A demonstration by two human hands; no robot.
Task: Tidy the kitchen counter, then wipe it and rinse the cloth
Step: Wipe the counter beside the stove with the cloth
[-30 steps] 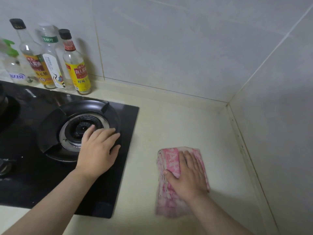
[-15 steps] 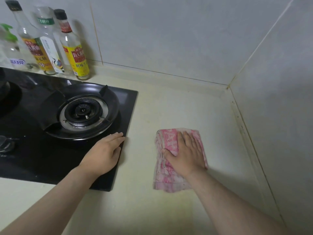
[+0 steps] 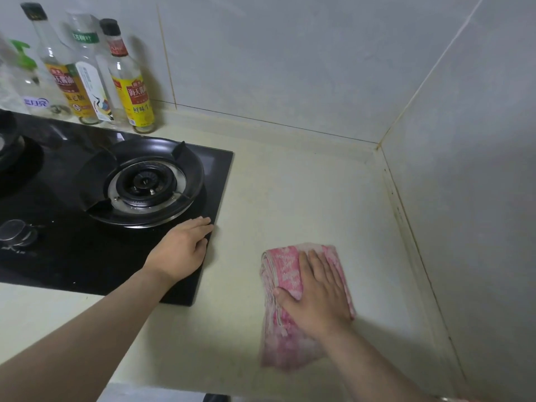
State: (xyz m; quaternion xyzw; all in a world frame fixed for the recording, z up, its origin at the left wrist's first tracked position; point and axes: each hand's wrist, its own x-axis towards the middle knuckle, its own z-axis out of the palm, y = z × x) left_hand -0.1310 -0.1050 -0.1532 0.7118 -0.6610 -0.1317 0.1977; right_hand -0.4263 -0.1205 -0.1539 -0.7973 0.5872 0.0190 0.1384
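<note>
A folded pink and white cloth lies on the cream counter, right of the hob. My right hand presses flat on the cloth, fingers spread and pointing to the back wall. My left hand rests palm down on the front right corner of the black glass hob, fingers together, holding nothing. Its fingertips reach the hob's right edge.
The hob's right burner has a black pan support. Several sauce bottles and a pump bottle stand against the tiled back wall at the left. A tiled side wall closes the counter on the right. The counter's front edge runs along the bottom.
My left hand has slid off the burner ring to the hob's front right corner. My right hand has drawn the cloth back toward the front of the counter.
</note>
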